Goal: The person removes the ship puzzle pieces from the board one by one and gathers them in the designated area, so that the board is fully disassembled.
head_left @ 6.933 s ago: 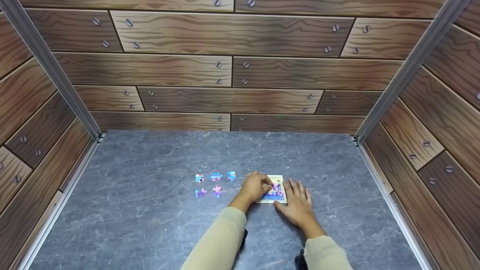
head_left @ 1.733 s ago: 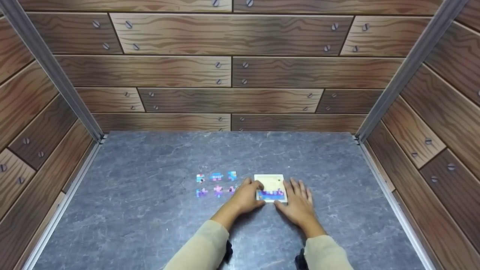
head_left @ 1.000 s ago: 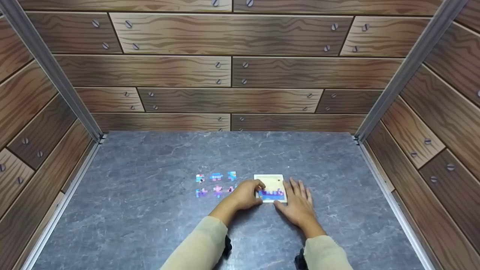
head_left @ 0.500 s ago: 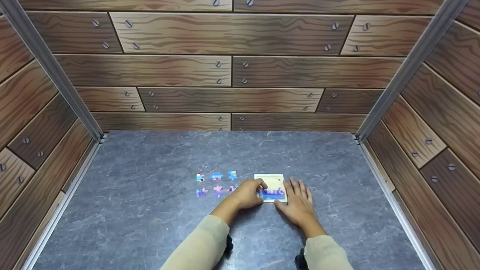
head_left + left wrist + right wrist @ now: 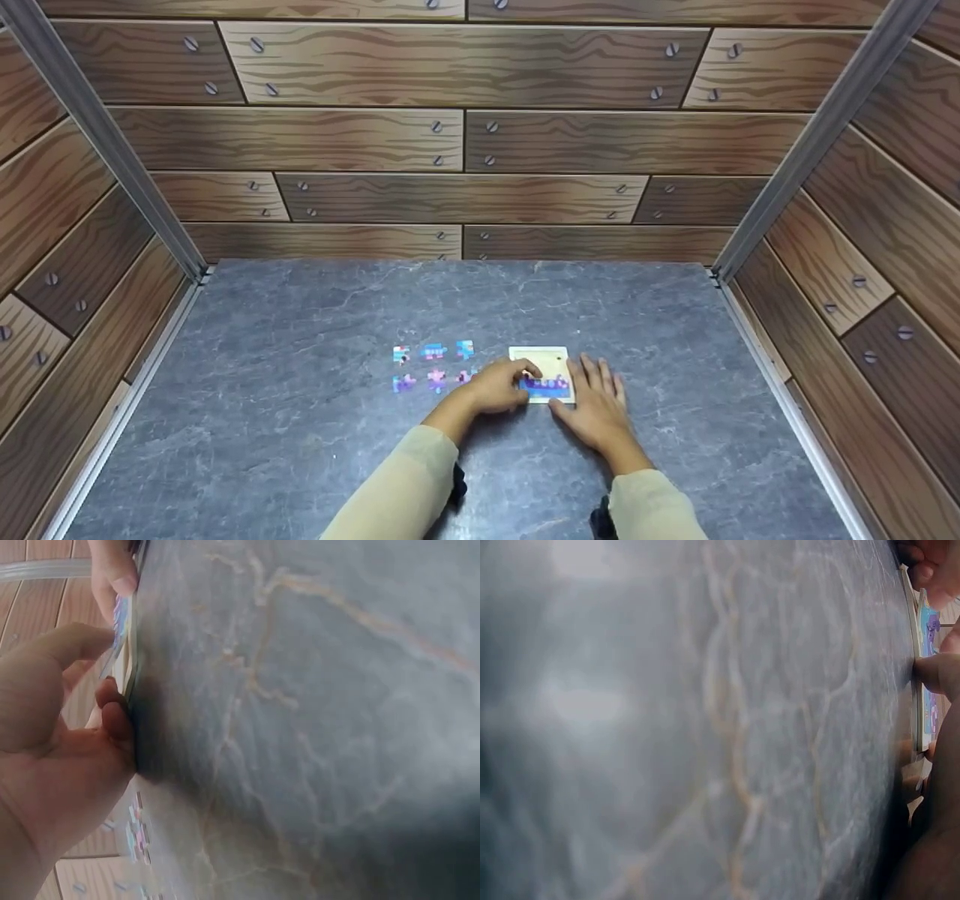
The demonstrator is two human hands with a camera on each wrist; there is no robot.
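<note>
In the head view a pale puzzle board (image 5: 551, 361) lies flat, a joined strip of blue and purple puzzle pieces (image 5: 547, 388) across its near part. My left hand (image 5: 495, 386) is at the board's left side, its fingers and thumb curled around the left end of that strip. The left wrist view has this end of the puzzle pieces (image 5: 112, 656) tilted up from the board between thumb and fingers. My right hand (image 5: 596, 409) rests along the board's right edge, fingers straight and spread, thumb at the near right corner.
Several loose puzzle pieces (image 5: 433, 351) lie in two rows on the grey marbled table (image 5: 300, 435), left of the board. One loose piece (image 5: 463, 376) is close beside my left wrist. A wood-patterned wall (image 5: 360, 139) with metal rails (image 5: 806, 139) encloses the table.
Since the oldest frame, the middle pieces have left the board and one more piece lies on the table. Lately the left fingertips have crept right over the strip; the right hand stays put.
</note>
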